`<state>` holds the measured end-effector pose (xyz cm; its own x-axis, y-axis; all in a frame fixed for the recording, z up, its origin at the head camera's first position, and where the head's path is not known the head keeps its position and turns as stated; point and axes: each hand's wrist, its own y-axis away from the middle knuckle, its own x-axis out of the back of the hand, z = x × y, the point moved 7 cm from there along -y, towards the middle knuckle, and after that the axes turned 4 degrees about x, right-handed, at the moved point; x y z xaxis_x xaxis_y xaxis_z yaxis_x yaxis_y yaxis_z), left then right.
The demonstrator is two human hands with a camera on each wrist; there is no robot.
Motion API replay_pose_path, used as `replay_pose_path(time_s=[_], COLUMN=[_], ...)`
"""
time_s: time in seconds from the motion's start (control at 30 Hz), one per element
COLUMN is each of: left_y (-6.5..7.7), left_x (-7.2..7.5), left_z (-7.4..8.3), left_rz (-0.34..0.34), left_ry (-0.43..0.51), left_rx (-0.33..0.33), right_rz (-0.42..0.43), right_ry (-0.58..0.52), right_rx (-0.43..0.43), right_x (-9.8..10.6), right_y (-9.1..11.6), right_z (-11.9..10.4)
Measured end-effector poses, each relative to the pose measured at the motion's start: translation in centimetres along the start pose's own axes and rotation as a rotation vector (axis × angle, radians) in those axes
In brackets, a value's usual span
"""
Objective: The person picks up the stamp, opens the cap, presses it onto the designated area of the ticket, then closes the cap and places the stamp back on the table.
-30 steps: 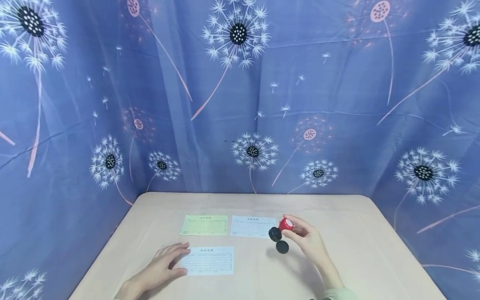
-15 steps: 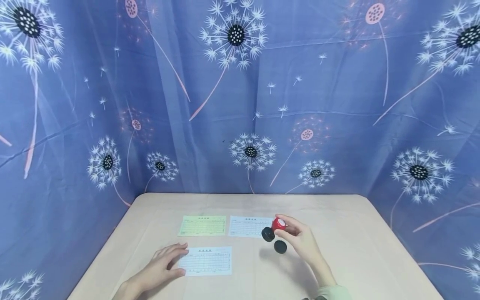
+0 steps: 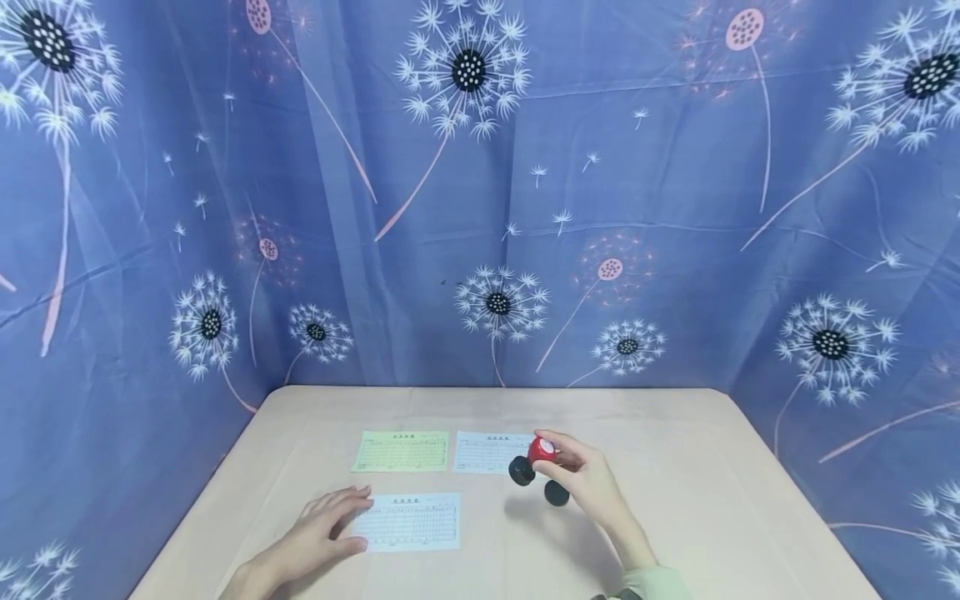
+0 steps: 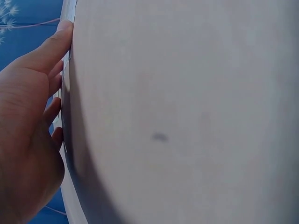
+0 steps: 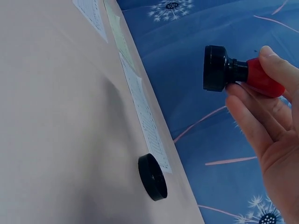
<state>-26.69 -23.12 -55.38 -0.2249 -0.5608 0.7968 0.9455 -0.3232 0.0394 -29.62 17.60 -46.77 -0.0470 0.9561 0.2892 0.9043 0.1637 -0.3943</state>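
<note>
The right hand (image 3: 588,483), thumb and fingers bent, pinches a red-handled stamp (image 5: 237,71) above the table (image 3: 675,467) — a black cap (image 3: 557,493) lies nearby. The left hand (image 3: 315,537), fingers loosely extended, rests at the near sheet's (image 3: 412,522) left edge — beyond lie a green sheet (image 3: 401,451) and a pale blue sheet (image 3: 487,452).

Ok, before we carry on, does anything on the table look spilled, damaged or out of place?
One oddity: a blurred dark smudge in the left wrist view. It breaks the plain tabletop, though it may be on the lens. Nothing looks spilled or damaged; the black cap simply lies off the red-handled stamp.
</note>
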Motion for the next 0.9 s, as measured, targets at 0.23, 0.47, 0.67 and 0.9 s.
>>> replay_pose_path(time_s=[0.23, 0.47, 0.67, 0.9], left_y=[-0.1, -0.1, -0.1, -0.1], left_x=[0.1, -0.1, -0.3, -0.1], left_z=[0.3, -0.1, -0.3, -0.3], left_rz=[0.012, -0.015, -0.028, -0.027], left_ry=[-0.007, 0.016, 0.033, 0.03], left_rx=[-0.024, 0.019, 0.043, 0.043], right_rz=[-0.026, -0.066, -0.066, -0.086], right_ry=[0.012, -0.002, 0.012, -0.021], right_rx=[0.001, -0.012, -0.023, -0.031], right_x=[-0.9, -2.0, -2.7, -3.4], right_y=[-0.4, -0.6, -0.5, -0.6], right_z=[-0.2, -0.3, -0.2, 0.0])
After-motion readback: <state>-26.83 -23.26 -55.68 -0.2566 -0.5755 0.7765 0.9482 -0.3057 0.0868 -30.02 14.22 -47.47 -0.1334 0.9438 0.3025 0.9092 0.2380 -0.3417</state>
